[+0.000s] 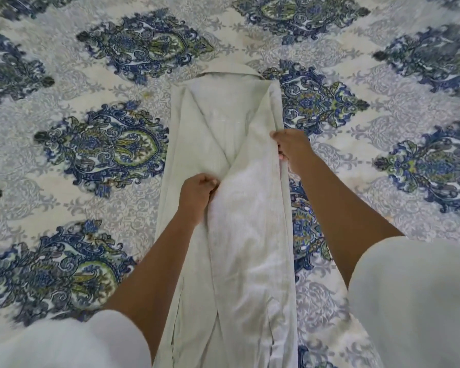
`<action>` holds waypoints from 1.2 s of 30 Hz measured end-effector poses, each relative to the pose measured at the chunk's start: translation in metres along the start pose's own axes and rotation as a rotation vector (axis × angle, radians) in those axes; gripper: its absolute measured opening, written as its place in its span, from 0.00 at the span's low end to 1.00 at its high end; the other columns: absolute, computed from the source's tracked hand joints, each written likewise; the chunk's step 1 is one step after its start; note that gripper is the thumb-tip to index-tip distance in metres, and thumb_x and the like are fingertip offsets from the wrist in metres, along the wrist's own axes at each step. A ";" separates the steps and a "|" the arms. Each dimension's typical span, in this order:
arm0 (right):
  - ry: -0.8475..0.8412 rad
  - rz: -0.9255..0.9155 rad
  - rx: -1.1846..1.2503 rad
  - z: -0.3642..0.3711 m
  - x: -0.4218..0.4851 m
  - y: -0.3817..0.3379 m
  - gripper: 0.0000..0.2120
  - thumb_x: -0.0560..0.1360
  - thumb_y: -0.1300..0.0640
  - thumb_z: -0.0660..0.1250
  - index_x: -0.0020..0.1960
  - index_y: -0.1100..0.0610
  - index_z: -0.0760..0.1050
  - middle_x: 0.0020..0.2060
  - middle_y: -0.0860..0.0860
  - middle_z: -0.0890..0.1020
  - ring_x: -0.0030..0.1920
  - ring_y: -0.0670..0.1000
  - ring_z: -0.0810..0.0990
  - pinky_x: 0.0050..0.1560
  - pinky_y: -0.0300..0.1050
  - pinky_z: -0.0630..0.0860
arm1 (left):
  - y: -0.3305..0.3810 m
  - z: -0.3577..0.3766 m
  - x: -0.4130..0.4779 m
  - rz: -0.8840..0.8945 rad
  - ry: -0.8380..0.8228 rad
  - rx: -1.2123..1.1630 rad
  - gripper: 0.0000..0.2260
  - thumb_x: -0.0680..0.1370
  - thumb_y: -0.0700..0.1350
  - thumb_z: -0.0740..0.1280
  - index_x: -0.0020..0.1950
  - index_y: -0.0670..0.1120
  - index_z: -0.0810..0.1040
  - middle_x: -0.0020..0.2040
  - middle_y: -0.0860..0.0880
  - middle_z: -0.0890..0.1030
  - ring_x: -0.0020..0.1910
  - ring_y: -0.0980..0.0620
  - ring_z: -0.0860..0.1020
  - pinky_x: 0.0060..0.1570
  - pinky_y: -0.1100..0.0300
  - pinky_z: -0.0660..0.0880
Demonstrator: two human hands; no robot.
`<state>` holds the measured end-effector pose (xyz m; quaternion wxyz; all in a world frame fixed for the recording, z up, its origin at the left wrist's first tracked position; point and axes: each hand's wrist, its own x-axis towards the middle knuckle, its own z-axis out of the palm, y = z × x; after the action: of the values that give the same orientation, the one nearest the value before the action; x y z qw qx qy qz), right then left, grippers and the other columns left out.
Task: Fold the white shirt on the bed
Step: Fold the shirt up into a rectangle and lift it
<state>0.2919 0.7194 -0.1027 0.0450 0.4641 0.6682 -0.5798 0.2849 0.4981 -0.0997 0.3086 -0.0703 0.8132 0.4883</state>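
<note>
The white shirt (pixel 223 144) lies lengthwise down the middle of the bed, collar at the far end, both sides folded inward into a long narrow strip. My left hand (pixel 195 197) grips the inner edge of the folded-over right panel near the shirt's middle. My right hand (pixel 290 147) pinches the shirt's right edge a little farther up. The lower part of the shirt runs between my forearms to the bottom of the view.
The bed is covered by a bedspread (pixel 122 144) with blue and green ornate medallions on a pale grey ground, spreading on all sides of the shirt. My white sleeves fill the lower left and lower right corners.
</note>
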 end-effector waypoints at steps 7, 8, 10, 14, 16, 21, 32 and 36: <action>0.077 -0.164 -0.199 0.011 0.047 -0.047 0.13 0.76 0.53 0.64 0.42 0.64 0.76 0.37 0.57 0.74 0.41 0.53 0.74 0.42 0.49 0.73 | 0.006 0.016 0.013 0.106 -0.138 0.210 0.07 0.76 0.45 0.67 0.45 0.40 0.78 0.37 0.48 0.76 0.38 0.51 0.73 0.40 0.61 0.68; 0.090 -0.190 -0.244 0.012 0.052 -0.051 0.12 0.76 0.55 0.64 0.40 0.63 0.76 0.36 0.57 0.75 0.42 0.53 0.74 0.41 0.47 0.73 | 0.005 0.015 0.017 0.072 -0.125 0.181 0.07 0.75 0.44 0.67 0.45 0.40 0.79 0.37 0.48 0.77 0.37 0.51 0.73 0.40 0.60 0.68; 0.152 -0.167 -0.280 0.007 0.066 -0.052 0.09 0.76 0.57 0.63 0.47 0.62 0.79 0.45 0.58 0.81 0.48 0.54 0.78 0.45 0.44 0.76 | 0.003 0.013 0.023 -0.001 -0.109 0.108 0.08 0.75 0.43 0.67 0.45 0.38 0.80 0.38 0.46 0.76 0.37 0.51 0.72 0.39 0.60 0.68; 0.137 -0.030 -0.117 0.001 0.082 -0.048 0.07 0.76 0.57 0.63 0.41 0.54 0.78 0.39 0.52 0.77 0.36 0.47 0.74 0.36 0.36 0.72 | 0.003 0.014 0.028 -0.047 -0.132 0.086 0.09 0.76 0.44 0.66 0.46 0.38 0.80 0.39 0.44 0.76 0.38 0.49 0.72 0.41 0.58 0.69; 0.140 -0.060 -0.089 0.003 0.086 -0.049 0.15 0.76 0.54 0.64 0.31 0.53 0.71 0.31 0.51 0.74 0.32 0.47 0.71 0.37 0.41 0.70 | 0.008 0.013 0.029 -0.059 -0.180 0.073 0.11 0.76 0.46 0.67 0.45 0.38 0.79 0.39 0.44 0.75 0.38 0.49 0.71 0.39 0.59 0.68; 0.096 -0.094 -0.111 -0.002 0.097 -0.058 0.14 0.75 0.60 0.63 0.31 0.50 0.71 0.31 0.47 0.74 0.32 0.44 0.72 0.39 0.36 0.73 | 0.010 0.015 0.030 -0.049 -0.177 0.106 0.07 0.76 0.45 0.67 0.39 0.45 0.74 0.35 0.52 0.74 0.34 0.55 0.71 0.37 0.64 0.67; 0.403 -0.862 -0.453 0.038 0.013 -0.006 0.16 0.74 0.61 0.56 0.56 0.66 0.75 0.55 0.63 0.78 0.57 0.62 0.75 0.59 0.48 0.69 | -0.002 0.056 -0.014 0.728 0.193 0.916 0.20 0.76 0.46 0.57 0.66 0.39 0.70 0.67 0.40 0.72 0.67 0.41 0.70 0.65 0.46 0.67; 0.095 -0.940 -0.942 0.060 -0.017 0.056 0.25 0.76 0.53 0.51 0.68 0.64 0.68 0.69 0.62 0.69 0.70 0.61 0.68 0.69 0.54 0.65 | -0.052 0.053 -0.034 0.705 -0.030 1.044 0.25 0.79 0.51 0.54 0.73 0.40 0.62 0.74 0.41 0.62 0.75 0.46 0.57 0.72 0.50 0.54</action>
<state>0.3103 0.6547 -0.1531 -0.0441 0.0795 0.9825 -0.1628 0.3566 0.5093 -0.1366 0.1339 0.3688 0.9143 0.1006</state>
